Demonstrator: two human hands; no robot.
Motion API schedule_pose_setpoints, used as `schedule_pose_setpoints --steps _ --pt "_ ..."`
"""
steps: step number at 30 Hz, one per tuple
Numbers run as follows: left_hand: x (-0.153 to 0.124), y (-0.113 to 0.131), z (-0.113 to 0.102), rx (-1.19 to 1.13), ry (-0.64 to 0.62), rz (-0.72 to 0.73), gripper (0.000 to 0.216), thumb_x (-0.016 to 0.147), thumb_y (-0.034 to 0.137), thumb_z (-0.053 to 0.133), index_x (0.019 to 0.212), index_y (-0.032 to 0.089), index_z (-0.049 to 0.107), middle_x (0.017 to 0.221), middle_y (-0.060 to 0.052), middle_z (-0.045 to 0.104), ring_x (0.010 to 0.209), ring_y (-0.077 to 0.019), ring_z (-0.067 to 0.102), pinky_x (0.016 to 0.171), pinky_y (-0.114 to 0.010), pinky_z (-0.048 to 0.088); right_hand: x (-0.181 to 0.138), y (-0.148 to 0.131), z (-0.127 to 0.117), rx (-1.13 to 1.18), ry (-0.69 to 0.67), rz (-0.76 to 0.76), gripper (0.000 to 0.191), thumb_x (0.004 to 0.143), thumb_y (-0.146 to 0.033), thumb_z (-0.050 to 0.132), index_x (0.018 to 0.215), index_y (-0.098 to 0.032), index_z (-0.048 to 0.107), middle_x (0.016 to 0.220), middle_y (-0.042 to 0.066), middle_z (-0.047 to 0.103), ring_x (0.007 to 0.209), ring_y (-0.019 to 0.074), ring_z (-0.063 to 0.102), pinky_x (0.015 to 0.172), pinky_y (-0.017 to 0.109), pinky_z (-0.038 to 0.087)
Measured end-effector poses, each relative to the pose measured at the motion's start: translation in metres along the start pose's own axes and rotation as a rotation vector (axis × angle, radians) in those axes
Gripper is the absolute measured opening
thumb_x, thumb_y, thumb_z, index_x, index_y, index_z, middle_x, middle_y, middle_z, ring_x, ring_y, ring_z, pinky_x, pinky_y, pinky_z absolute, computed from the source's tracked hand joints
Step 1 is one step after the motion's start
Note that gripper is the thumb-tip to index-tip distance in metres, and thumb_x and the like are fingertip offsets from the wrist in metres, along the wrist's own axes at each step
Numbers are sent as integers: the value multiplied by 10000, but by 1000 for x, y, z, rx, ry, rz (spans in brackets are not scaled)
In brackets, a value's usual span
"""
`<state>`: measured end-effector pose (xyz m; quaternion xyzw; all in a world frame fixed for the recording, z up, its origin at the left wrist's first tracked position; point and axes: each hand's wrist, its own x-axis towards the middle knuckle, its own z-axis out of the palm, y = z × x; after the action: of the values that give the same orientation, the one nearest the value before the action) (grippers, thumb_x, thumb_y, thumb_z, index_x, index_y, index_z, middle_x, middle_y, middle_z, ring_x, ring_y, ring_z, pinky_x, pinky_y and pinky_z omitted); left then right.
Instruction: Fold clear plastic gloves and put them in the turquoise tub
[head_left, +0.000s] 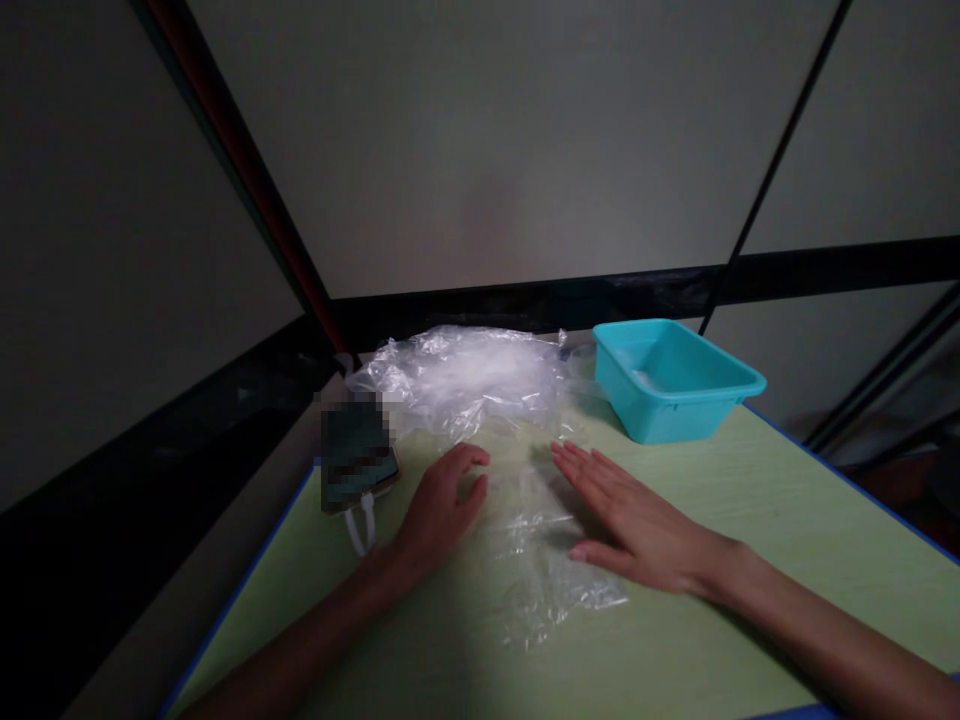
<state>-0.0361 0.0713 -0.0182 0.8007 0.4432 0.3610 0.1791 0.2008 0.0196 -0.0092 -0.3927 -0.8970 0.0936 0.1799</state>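
Note:
A clear plastic bag (536, 560) lies flat and slightly wrinkled on the pale green table (750, 520) between my hands. My right hand (622, 515) is stretched out over the bag's right side, palm down, fingers straight and thumb apart. To the left of the bag is my left hand (446, 505), with its fingers curved and a gap between thumb and fingertips. Nothing shows in that gap. Whether either hand presses on the plastic, I cannot tell.
A heap of clear plastic bags (480, 380) sits at the table's back, against the wall panel. Right of it stands a turquoise basin (675, 400). A phone-like device (358, 460), partly pixelated, with a white strap (361, 525), is at the left edge.

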Motion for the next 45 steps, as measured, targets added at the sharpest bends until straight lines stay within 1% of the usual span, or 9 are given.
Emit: schedule_pose_setpoints --steps 4,8,10,13,17,21,28,40,45 --pt "-4 -8 4 -24 43 -53 142 723 179 427 811 149 535 824 -51 605 801 -182 576 714 -314 470 2 -2 20 -148 -68 13 789 820 -571 345 1367 -41 137 1410 186 121 1296 273 100 1046 453 171" --pt "-8 1 6 -9 25 -31 231 710 198 460 916 149 550 956 -72 609 919 -207 560 816 -355 445 -1 1 28 -215 -43 36 772 825 -568 334 1363 -44 155 1404 182 148 1292 270 126 1041 436 202" --pt "-12 13 8 50 -50 17 369 708 210 474 1066 127 517 1122 -110 558 1046 -227 507 912 -379 391 -1 2 29 -242 -40 49 767 827 -567 329 1356 -33 176 1398 190 166 1289 272 136 1037 438 214" --pt "-16 36 16 199 -235 110 612 710 279 510 1262 63 357 1341 -162 354 1226 -251 332 1005 -382 296 -2 2 30 -274 -35 65 763 831 -567 312 1347 -16 199 1390 198 183 1291 268 134 1033 442 223" --pt "-11 60 32 329 -426 179 801 704 435 526 1310 -10 249 1401 -202 173 1295 -268 150 1044 -392 211 -2 3 30 -292 -22 88 751 839 -552 306 1332 10 230 1378 211 218 1291 256 149 1038 424 225" --pt "-7 62 45 370 -513 189 870 717 537 482 1318 -31 211 1402 -214 130 1300 -262 103 1057 -385 169 -1 3 30 -290 -25 106 712 846 -521 329 1329 -4 251 1376 206 239 1291 244 163 1041 419 222" --pt "-17 43 44 414 -471 208 875 731 617 401 1328 5 213 1405 -196 138 1298 -269 107 1053 -397 168 -4 5 33 -260 3 82 733 842 -548 307 1347 -25 210 1387 189 220 1297 247 130 1039 440 217" --pt "-30 11 14 465 -425 106 799 725 505 481 1319 28 239 1400 -202 174 1293 -279 147 1038 -406 200 -2 1 28 -224 -62 122 760 839 -570 286 1341 -4 213 1391 210 165 1293 271 114 1040 456 189" --pt "-30 12 10 344 -395 54 769 739 399 501 1329 14 193 1408 -205 144 1297 -269 143 1041 -403 200 -3 4 20 -3 -20 155 707 847 -533 325 1368 -82 165 1414 154 149 1296 255 130 1039 472 178"
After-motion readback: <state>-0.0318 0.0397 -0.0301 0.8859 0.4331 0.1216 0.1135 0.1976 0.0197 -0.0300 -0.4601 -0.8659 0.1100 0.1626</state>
